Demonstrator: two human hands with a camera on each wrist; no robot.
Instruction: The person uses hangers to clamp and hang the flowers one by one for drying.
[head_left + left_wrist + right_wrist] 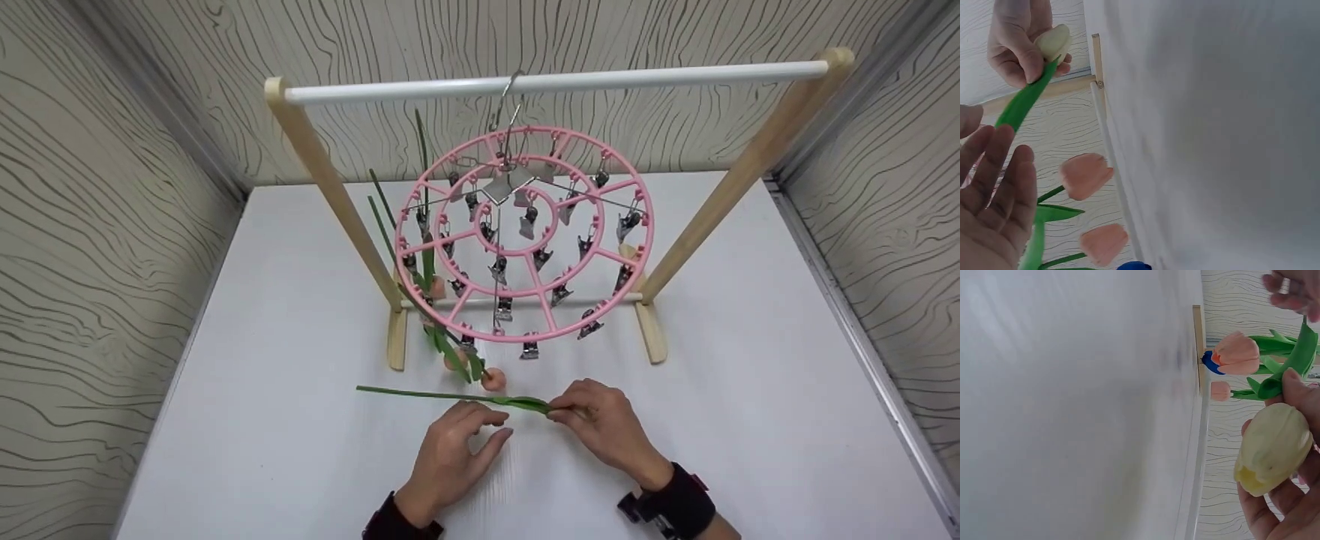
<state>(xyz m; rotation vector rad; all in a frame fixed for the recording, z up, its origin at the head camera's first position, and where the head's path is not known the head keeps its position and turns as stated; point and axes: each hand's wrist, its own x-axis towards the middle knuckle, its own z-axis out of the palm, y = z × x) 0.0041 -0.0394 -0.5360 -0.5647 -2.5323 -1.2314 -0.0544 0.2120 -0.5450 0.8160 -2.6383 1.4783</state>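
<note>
My right hand (604, 420) pinches a white artificial tulip (1272, 450) just below its bloom, thumb on the green leaf (1297, 354). In the head view the bloom is hidden by that hand, and the green stem (420, 393) points left. My left hand (457, 450) is beside the stem, thumb and forefinger apart, fingers loosely bent. In the left wrist view its fingertips lie against or very near the leaf; contact is unclear. Pink tulips (493, 379) hang heads-down from the left side of a pink round clip hanger (551, 319).
The hanger hooks over the white bar (637, 77) of a wooden stand (330, 180) on a white table (262, 450). Several metal clips (530, 349) dangle from its rings. Something blue (1210, 363) shows behind a pink bloom. Patterned walls (97, 225) enclose the table.
</note>
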